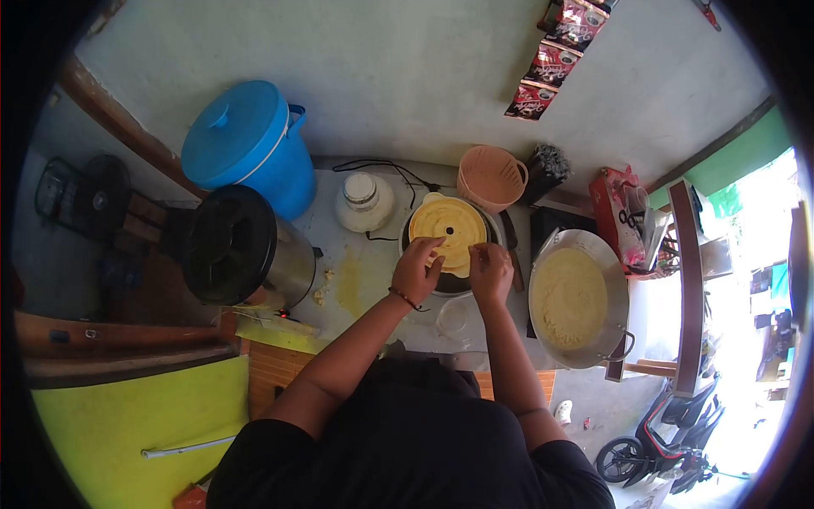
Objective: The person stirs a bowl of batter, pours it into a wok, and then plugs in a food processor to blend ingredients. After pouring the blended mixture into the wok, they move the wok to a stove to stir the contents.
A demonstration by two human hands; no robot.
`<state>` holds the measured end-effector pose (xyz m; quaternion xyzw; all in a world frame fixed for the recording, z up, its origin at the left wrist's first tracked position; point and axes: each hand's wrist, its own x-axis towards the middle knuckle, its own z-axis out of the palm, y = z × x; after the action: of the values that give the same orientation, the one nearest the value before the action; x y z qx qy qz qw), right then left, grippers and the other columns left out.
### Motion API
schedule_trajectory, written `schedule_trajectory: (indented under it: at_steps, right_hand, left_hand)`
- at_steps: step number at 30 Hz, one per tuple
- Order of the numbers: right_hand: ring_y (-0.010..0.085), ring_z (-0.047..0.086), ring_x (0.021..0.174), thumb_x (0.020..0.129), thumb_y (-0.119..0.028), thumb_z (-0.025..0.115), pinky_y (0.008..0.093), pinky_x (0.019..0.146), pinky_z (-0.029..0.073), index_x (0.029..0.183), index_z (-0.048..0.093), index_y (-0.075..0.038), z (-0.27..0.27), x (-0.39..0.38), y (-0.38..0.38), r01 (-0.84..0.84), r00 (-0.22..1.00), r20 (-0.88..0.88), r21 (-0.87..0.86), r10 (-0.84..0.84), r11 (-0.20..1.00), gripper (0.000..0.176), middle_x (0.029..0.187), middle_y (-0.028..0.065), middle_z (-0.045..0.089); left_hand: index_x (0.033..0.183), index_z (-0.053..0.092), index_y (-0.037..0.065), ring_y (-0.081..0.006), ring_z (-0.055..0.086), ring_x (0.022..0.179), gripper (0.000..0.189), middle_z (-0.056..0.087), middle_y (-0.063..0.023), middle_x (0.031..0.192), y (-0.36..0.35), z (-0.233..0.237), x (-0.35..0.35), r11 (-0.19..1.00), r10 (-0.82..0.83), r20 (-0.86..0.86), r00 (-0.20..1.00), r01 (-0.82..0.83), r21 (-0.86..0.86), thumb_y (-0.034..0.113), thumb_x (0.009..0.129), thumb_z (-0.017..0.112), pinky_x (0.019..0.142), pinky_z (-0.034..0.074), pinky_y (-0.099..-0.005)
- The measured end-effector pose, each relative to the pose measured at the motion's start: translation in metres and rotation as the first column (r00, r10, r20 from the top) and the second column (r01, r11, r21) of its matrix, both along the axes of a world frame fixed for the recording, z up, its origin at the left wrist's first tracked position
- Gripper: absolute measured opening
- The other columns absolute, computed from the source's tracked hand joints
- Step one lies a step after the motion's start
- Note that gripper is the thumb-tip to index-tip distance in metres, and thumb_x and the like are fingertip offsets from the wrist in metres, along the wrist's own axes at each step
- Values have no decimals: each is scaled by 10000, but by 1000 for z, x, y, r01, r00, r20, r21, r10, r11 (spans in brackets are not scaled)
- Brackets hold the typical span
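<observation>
A round yellow disc-shaped piece point(449, 212) with a dark hole in its middle and small tabs on its rim rests over a dark round pot point(449, 284). My left hand point(417, 267) is over its lower left part, with thumb and fingertips apart. At its lower right edge, my right hand point(492, 273) has its fingers bent and pressed together; whatever they pinch, if anything, is hidden. Just below the pot stands a clear plastic container point(454, 321). To the right, a large metal pan point(623, 297) holds a pale yellow mixture point(572, 297).
A blue lidded bucket point(292, 174), a dark-lidded metal container point(292, 263) and a white-capped jar point(363, 204) stand left. Behind are a pink basket point(492, 178) and a cable point(381, 163). A long knife-like tool point(514, 254) lies right of the pot. A motorbike point(666, 433) stands lower right.
</observation>
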<state>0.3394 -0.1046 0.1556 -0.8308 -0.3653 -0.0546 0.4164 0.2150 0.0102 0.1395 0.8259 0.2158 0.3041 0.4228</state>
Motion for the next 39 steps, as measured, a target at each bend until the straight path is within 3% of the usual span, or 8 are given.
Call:
schedule_trajectory:
  at_steps: [4,11,15,20,23,25,34,39]
  right_hand:
    - [298,574,861,752,-101,663,429,782,448,851,656,-65,-11,-3,4,-63,974,216,-33,69,997,106,805,106,616]
    - [294,547,947,721,-138,680,443,853,401,937,657,-98,-21,-11,-14,-15,986,155,-237,53,971,222,948,85,624]
    - [304,562,918,699,-117,693,436,821,426,982,635,-94,6,-26,-5,66,893,447,-261,59,963,290,943,88,622]
    - [361,461,1192,687,-122,699,500,929,400,1190,581,-122,-32,-17,14,-267,945,-301,-487,127,832,517,1274,167,505]
    - [367,356,1305,704,-143,691,517,984,367,1261,540,-140,-5,-43,10,-166,985,-55,-525,162,835,577,1390,183,414]
    - [359,345,1312,717,-155,684,510,997,357,1255,538,-138,5,-53,5,-77,976,147,-452,159,889,557,1386,173,416]
    - [341,439,1218,719,-125,648,470,1002,354,1169,586,-108,-11,-60,-16,-200,980,-62,-314,190,928,455,1252,155,525]
    - [321,513,1131,727,-118,656,433,937,422,1131,598,-85,-4,-63,-36,-221,973,-126,-243,195,945,410,1172,136,575]
  left_hand:
    - [1172,572,73,-246,639,811,406,590,-131,1064,-7,-12,-2,913,82,-368,926,79,401,171,793,680,858,456,-400]
    - [1273,506,68,-254,604,962,575,599,-113,1092,-5,-3,-14,992,-6,-559,829,75,100,192,749,710,930,398,-429]
    - [1259,514,81,-280,601,839,574,621,-103,917,-2,-17,-15,833,246,-320,915,-31,552,166,726,711,887,398,-466]
    - [1356,438,130,-334,557,997,687,576,-145,1121,15,-31,-16,994,-78,-572,817,110,20,168,725,706,947,357,-518]
    - [1357,454,157,-365,452,1216,661,473,-162,1344,12,-19,-16,985,-53,-706,707,151,78,232,747,698,1039,260,-586]
    - [1323,500,164,-370,362,1317,600,400,-153,1432,-12,23,-28,864,192,-643,741,182,469,296,767,683,1078,165,-640]
    - [1309,522,166,-321,394,1306,597,473,-116,1382,3,7,-62,905,136,-834,535,275,324,437,791,645,1087,84,-658]
    - [1260,563,107,-291,538,1163,565,574,-148,1254,3,-14,-83,971,-108,-731,673,228,67,392,786,678,1039,325,-530]
